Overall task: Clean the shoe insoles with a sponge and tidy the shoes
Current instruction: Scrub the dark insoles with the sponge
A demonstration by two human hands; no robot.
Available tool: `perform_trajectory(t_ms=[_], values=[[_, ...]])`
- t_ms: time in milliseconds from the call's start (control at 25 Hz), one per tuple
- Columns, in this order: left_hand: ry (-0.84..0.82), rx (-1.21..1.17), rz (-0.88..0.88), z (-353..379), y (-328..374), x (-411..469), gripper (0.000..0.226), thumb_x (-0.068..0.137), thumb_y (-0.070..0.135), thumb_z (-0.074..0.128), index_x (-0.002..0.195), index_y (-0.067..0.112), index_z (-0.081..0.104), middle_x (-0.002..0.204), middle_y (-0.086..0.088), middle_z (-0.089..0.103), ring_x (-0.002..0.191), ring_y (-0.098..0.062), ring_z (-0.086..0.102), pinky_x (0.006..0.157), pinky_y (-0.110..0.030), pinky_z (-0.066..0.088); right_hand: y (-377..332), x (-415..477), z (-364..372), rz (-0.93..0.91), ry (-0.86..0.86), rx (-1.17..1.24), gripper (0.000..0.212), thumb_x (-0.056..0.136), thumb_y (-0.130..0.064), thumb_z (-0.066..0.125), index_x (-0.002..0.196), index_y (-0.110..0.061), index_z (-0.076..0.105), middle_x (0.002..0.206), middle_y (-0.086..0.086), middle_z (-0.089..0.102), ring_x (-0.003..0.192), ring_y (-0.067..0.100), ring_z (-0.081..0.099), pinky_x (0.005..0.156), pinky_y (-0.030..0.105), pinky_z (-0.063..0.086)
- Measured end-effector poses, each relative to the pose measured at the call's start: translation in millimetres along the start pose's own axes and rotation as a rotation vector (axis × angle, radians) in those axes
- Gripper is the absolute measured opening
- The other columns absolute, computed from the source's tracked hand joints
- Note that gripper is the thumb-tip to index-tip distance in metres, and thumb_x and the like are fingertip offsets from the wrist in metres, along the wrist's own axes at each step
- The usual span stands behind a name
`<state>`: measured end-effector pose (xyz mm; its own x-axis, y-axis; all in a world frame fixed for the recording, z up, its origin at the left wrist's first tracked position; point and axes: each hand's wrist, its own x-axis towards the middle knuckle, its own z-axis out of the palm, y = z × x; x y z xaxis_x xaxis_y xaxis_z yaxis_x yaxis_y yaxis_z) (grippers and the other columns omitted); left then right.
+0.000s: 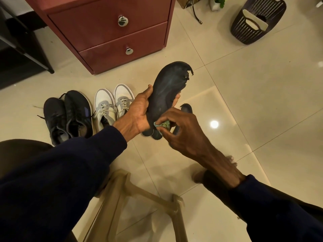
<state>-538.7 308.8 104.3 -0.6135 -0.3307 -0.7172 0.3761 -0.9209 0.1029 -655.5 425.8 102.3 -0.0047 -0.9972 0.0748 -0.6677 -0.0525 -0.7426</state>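
My left hand (138, 110) grips a dark, worn insole (167, 88) around its middle, holding it up over the floor; its toe end is torn and ragged. My right hand (181, 126) pinches a small green-blue sponge (163, 124) against the heel part of that insole. A second dark insole (187, 108) lies on the floor tiles, mostly hidden behind my right hand. A pair of black sneakers (68, 116) and a pair of white-and-grey sneakers (111, 103) stand side by side on the floor to the left.
A red drawer cabinet (111, 32) stands behind the shoes. A dark slatted basket (257, 23) sits at the far right. A beige plastic stool (139, 198) is below my arms. A black rack (22, 49) fills the left edge.
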Motion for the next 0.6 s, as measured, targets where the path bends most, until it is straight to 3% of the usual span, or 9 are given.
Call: perform_trajectory(t_ms=[80,160,240,360,480,600], values=[[-0.021,0.003,0.0,-1,0,4,0.062,0.107,0.047,0.044,0.114,-0.008,0.071,0.124,-0.028,0.068,0.102,-0.039,0.073,0.097,-0.051,0.054,10,-1,-8,0.078,-0.011,-0.012,0.015,0.087,-0.015,0.079,0.1,-0.008,0.074,0.096,0.004,0.071,0.084,0.011,0.065,0.076,0.023,0.056],[-0.044,0.041,0.016,-4,-1,9,0.062,0.105,0.049,0.045,0.125,-0.007,0.066,0.131,-0.027,0.064,0.116,-0.037,0.067,0.103,-0.048,0.051,29,1,-27,0.22,0.085,-0.035,0.012,0.089,-0.016,0.078,0.1,-0.012,0.075,0.096,0.0,0.07,0.084,0.011,0.064,0.074,0.029,0.057],[-0.079,0.087,0.031,-7,-2,11,0.065,0.104,0.05,0.048,0.14,-0.004,0.054,0.139,-0.027,0.059,0.126,-0.036,0.061,0.109,-0.044,0.049,40,-2,-44,0.278,0.178,-0.002,0.013,0.089,-0.017,0.078,0.101,-0.013,0.075,0.098,-0.005,0.07,0.086,0.007,0.065,0.076,0.021,0.057],[-0.096,0.208,0.093,-11,-5,20,0.057,0.105,0.037,0.051,0.146,-0.003,0.047,0.139,-0.028,0.059,0.123,-0.037,0.063,0.107,-0.043,0.051,46,-6,-51,0.282,0.196,0.0,0.014,0.089,-0.017,0.079,0.102,-0.013,0.075,0.098,-0.007,0.068,0.087,0.003,0.065,0.076,0.009,0.052],[-0.031,0.36,0.184,-14,-12,26,0.042,0.103,0.02,0.058,0.139,-0.001,0.053,0.129,-0.029,0.065,0.117,-0.041,0.066,0.102,-0.046,0.055,63,-23,-53,0.325,0.185,-0.037,0.012,0.089,-0.016,0.079,0.101,-0.015,0.075,0.097,-0.009,0.067,0.085,0.001,0.064,0.074,0.012,0.054],[0.173,0.59,0.273,-22,-19,34,0.037,0.097,0.02,0.069,0.13,0.005,0.065,0.121,-0.021,0.072,0.113,-0.04,0.068,0.099,-0.05,0.056,79,-49,-57,0.358,0.151,-0.066,0.013,0.088,-0.014,0.079,0.099,-0.016,0.073,0.096,-0.007,0.068,0.085,0.005,0.065,0.075,0.022,0.058]])
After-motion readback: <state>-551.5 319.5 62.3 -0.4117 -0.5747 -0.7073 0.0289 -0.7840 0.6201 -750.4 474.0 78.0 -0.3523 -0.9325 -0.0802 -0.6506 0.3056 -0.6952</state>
